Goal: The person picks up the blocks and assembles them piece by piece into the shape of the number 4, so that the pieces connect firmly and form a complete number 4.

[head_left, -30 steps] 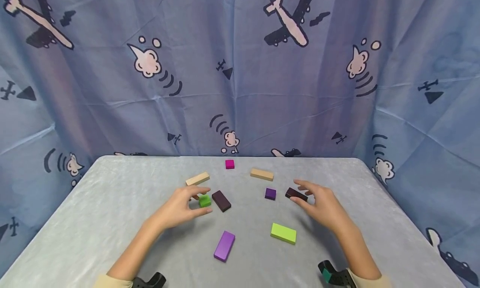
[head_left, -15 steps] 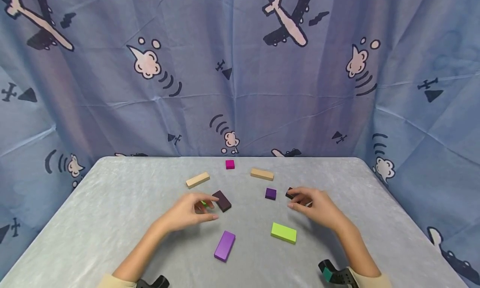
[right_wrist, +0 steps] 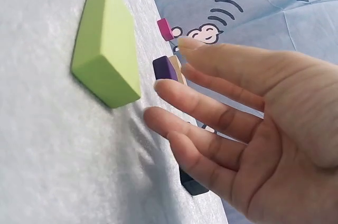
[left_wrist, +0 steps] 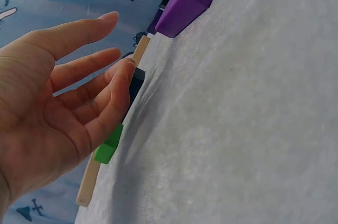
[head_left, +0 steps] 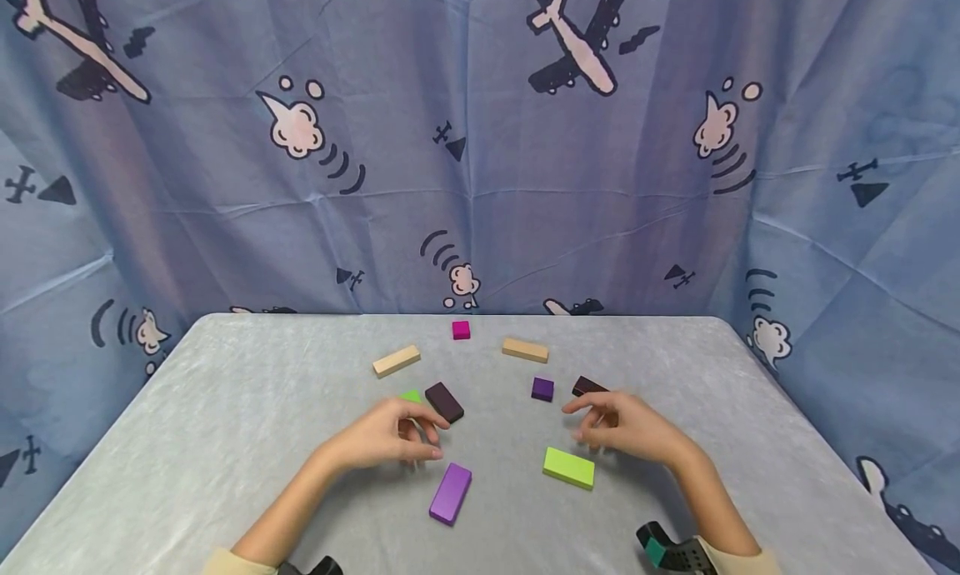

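My left hand [head_left: 386, 433] hovers over the table with relaxed fingers and holds nothing. Just beyond it lie a dark brown block [head_left: 445, 401] and a green block [head_left: 410, 396], the green one partly hidden by the hand. Closer to me is a purple block [head_left: 451, 494], also large in the left wrist view. My right hand [head_left: 630, 427], likewise holding nothing, is above the table behind a lime green block [head_left: 568, 467]. Its fingers hang loosely bent in the right wrist view. A second dark block [head_left: 587, 385] is partly covered by this hand, and a small dark purple block [head_left: 542, 389] lies left of it.
Farther back are two pale wooden blocks, a left one [head_left: 396, 361] and a right one [head_left: 525, 349]. A magenta block [head_left: 461, 330] sits near the far edge of the grey-white table [head_left: 247, 392]. A blue patterned curtain [head_left: 480, 142] surrounds the table's back and sides.
My left hand has moved right and nearer to me, away from the green block. My right hand has come back from the dark block toward the lime green one. The blocks have stayed put.
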Demonstrator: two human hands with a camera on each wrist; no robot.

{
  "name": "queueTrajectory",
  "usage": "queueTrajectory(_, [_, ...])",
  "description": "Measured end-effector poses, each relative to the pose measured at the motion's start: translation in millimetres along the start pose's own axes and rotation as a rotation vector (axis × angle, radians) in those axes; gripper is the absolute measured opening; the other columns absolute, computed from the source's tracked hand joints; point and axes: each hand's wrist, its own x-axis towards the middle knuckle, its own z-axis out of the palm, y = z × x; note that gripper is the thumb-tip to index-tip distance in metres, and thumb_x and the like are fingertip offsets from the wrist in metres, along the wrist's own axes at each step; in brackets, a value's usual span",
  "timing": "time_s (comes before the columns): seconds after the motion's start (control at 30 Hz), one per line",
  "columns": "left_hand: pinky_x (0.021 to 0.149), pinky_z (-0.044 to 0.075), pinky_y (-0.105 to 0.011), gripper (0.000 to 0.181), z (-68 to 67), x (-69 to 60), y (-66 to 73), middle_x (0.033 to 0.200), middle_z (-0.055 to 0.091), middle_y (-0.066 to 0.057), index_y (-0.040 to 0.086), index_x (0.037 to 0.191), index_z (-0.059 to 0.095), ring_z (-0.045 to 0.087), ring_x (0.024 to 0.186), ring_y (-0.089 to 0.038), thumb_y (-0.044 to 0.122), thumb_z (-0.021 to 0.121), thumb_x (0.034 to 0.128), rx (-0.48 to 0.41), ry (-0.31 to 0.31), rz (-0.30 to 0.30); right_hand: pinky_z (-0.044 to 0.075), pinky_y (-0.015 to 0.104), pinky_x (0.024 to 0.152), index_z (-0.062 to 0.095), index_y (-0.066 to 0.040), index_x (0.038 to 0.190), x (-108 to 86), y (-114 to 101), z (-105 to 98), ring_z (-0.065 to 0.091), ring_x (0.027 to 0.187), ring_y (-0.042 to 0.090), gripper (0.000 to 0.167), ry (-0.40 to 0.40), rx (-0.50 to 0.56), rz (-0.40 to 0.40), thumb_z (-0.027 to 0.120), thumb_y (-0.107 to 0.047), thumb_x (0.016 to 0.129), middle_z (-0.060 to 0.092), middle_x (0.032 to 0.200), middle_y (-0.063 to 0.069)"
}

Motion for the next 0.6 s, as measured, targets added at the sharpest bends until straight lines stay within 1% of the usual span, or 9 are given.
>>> queueTrajectory(0.07, [0.059,0.057,-0.028,0.038,1.5,0.5,-0.1,0.093,0.072,-0.003,-0.007,0.122,0.072,0.070,0.068,-0.015,0.013,0.080,0.0913,-0.028,-0.024,-0.010,0.054,0.030,0.066,0.063,0.009,0.134,0.4,0.3,0.0,0.068,0.077,0.021,0.039,-0.021,0.018,0.020,0.069,-0.006,0.099,0.075,0.096,0.013])
queueTrajectory(0.17, [0.063,0.060,-0.030,0.037,4.0,1.8,-0.6,0.092,0.071,-0.003,-0.008,0.123,0.071,0.070,0.069,-0.014,0.009,0.079,0.0914,-0.064,-0.058,-0.024,0.055,0.030,0.064,0.062,0.011,0.134,1.2,1.8,-0.3,0.066,0.076,0.018,0.040,-0.059,0.047,0.025,0.069,-0.004,0.098,0.074,0.095,0.012])
queueTrajectory(0.3, [0.065,0.060,-0.028,0.036,6.8,2.9,-1.4,0.093,0.072,-0.006,-0.009,0.123,0.070,0.070,0.070,-0.011,0.006,0.078,0.0911,-0.107,-0.101,-0.050,0.056,0.030,0.063,0.062,0.012,0.134,2.2,2.7,-0.2,0.065,0.072,0.014,0.041,-0.113,0.078,0.017,0.072,-0.005,0.097,0.073,0.092,0.012])
queueTrajectory(0.4, [0.066,0.057,-0.023,0.037,7.9,2.5,-1.8,0.095,0.072,-0.007,-0.010,0.123,0.070,0.067,0.072,-0.008,0.004,0.078,0.0895,-0.110,-0.150,-0.056,0.054,0.027,0.063,0.063,0.012,0.133,2.3,3.0,0.1,0.063,0.069,0.011,0.043,-0.153,0.081,0.005,0.074,-0.007,0.096,0.073,0.090,0.011])
queueTrajectory(0.5, [0.068,0.053,-0.019,0.039,8.9,1.9,-2.2,0.097,0.071,-0.004,-0.009,0.123,0.071,0.065,0.074,-0.005,0.003,0.080,0.0869,-0.094,-0.195,-0.045,0.051,0.026,0.063,0.063,0.012,0.133,2.4,4.5,0.7,0.061,0.067,0.008,0.044,-0.193,0.096,-0.016,0.074,-0.006,0.095,0.073,0.088,0.010])
queueTrajectory(0.6, [0.071,0.052,-0.017,0.041,10.1,1.9,-2.6,0.097,0.069,-0.001,-0.007,0.122,0.072,0.064,0.075,-0.003,0.002,0.083,0.0837,-0.081,-0.220,-0.033,0.049,0.025,0.061,0.063,0.013,0.132,2.9,6.2,1.6,0.059,0.064,0.006,0.044,-0.219,0.115,-0.022,0.074,-0.005,0.093,0.073,0.086,0.009])
